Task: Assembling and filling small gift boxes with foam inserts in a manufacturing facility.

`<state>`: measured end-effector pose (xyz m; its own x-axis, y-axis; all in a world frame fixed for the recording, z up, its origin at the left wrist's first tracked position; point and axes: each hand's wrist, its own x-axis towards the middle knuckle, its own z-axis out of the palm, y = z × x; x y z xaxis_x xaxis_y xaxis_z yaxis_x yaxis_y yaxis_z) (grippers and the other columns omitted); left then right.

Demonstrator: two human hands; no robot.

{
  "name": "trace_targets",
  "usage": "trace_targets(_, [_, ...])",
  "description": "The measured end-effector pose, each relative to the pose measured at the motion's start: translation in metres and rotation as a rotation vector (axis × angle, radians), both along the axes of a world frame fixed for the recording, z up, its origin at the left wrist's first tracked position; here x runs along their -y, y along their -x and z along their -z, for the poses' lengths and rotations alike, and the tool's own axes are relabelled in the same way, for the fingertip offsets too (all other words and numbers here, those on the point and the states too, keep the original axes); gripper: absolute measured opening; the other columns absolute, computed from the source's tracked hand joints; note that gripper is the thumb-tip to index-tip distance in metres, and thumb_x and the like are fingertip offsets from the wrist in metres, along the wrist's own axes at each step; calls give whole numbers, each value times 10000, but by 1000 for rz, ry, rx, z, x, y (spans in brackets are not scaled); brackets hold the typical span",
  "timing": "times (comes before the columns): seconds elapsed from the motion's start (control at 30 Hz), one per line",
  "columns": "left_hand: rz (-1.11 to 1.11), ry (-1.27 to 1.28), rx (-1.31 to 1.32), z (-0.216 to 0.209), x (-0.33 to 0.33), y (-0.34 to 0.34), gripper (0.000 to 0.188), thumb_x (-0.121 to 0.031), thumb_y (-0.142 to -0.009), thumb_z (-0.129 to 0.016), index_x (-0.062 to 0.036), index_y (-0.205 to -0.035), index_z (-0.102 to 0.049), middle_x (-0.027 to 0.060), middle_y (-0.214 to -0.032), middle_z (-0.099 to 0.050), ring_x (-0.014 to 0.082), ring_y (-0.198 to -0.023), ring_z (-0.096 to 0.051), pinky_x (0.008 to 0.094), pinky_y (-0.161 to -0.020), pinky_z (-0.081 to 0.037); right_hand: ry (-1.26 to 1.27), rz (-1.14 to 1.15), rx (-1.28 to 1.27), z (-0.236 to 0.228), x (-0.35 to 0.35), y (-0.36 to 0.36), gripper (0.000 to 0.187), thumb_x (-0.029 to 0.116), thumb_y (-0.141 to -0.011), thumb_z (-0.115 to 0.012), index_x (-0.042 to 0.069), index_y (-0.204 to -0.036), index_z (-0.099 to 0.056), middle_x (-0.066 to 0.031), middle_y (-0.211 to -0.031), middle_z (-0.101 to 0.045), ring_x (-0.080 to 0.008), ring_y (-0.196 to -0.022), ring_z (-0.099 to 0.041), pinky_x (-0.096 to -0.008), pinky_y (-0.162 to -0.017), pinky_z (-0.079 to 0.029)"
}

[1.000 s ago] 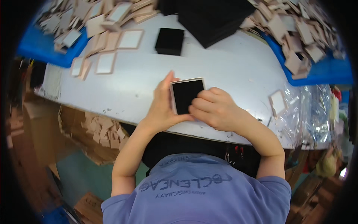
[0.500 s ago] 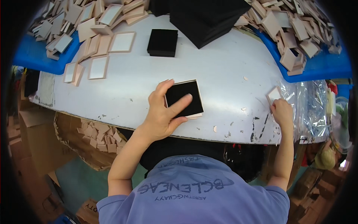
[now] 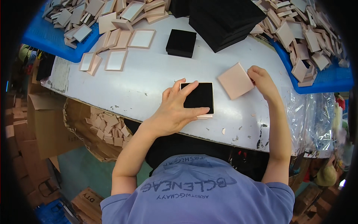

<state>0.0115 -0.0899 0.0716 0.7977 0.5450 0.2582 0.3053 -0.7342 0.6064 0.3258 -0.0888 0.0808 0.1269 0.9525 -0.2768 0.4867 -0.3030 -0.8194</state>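
Observation:
Near the front middle of the table lies a small pale pink box (image 3: 212,98) with a black foam pad (image 3: 201,101) filling it. My left hand (image 3: 174,106) grips it from the left, with a finger and the thumb reaching over the pad and the other fingers along its far left side. To the right of the box, my right hand (image 3: 264,81) pinches a square pink lid (image 3: 235,81) by its right edge. The lid is held apart from the box, its plain outer face showing.
Black foam blocks (image 3: 227,22) are stacked at the back, with a smaller black stack (image 3: 181,43) before them. Blue trays (image 3: 80,50) at both back corners hold heaped pink box parts. Clear plastic bags (image 3: 309,119) lie at right. A carton (image 3: 87,149) of box parts stands below.
My right hand has picked the lid up off the table's right side and brought it left and farther back. My left hand stays on the box, its fingers shifted. The view has swung somewhat.

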Motion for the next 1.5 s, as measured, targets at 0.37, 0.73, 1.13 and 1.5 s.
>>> trace_targets(0.37, [-97,6,116,8,2,7,590,-248,-752,-704,-158,-1294,-491,207,-1417,-264,344,-1208,-379,426,-973,-277,-274,-226,849,28,43,51,814,445,-715,-684,67,-1359,-359,-221,-1352,-331,-396,-1216,-320,-476,-994,-273])
trace_targets(0.73, [-111,17,279,19,-3,12,954,-255,-666,-761,-58,-1416,-207,268,-1418,-249,367,-1265,-354,436,-994,-271,-648,-929,456,-28,18,108,712,417,-660,-729,117,-1262,-498,-219,-1323,-379,-363,-1158,-394,-456,-958,-317])
trace_targets(1.13, [-173,-110,7,14,-2,25,855,-412,-714,-701,-55,-1390,-317,196,-1444,-276,395,-1346,-210,547,-1030,-146,-515,-874,497,-31,18,110,673,448,-713,-694,65,-1232,-502,-248,-1348,-349,-360,-1222,-362,-483,-976,-287])
trace_targets(1.5, [-984,-267,-177,62,-94,117,178,-174,-810,-617,-42,-856,-507,155,-1199,-449,388,-1223,-313,535,-991,-211,-759,-465,624,4,-100,127,212,142,-743,-684,25,-917,-656,-109,-979,-619,-284,-974,-560,-360,-807,-441])
